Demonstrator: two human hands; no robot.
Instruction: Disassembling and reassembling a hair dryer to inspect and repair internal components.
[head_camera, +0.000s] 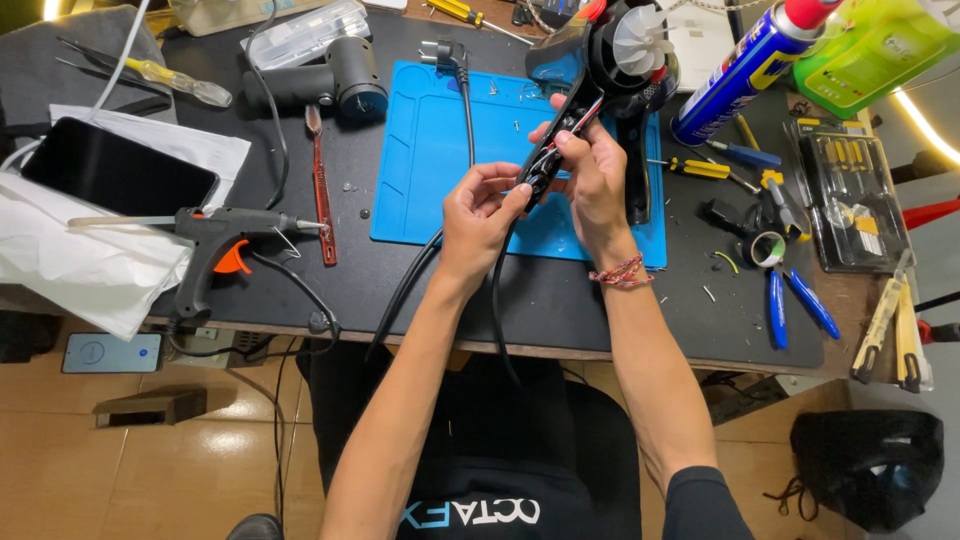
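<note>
Opened hair dryer (590, 70) held above the blue mat (430, 160), over its right half. Long axis runs diagonally: fan end with white blades points up and away toward the far right, handle end points down toward the person. Handle shell is off (red and white wires show inside).

Right hand (590, 175) is clenched around the handle, thumb on top. Left hand (480, 210) pinches the lower tip of the handle where the black cord (415, 280) leaves and drops over the worktop (560, 300) edge.

Around it: glue gun (220, 235) well to the left, beside a red-handled tool (322, 190); blue spray can (745, 70) just right of the fan end; small screwdrivers (700, 168) and blue-handled pliers (795, 305) to the right.
</note>
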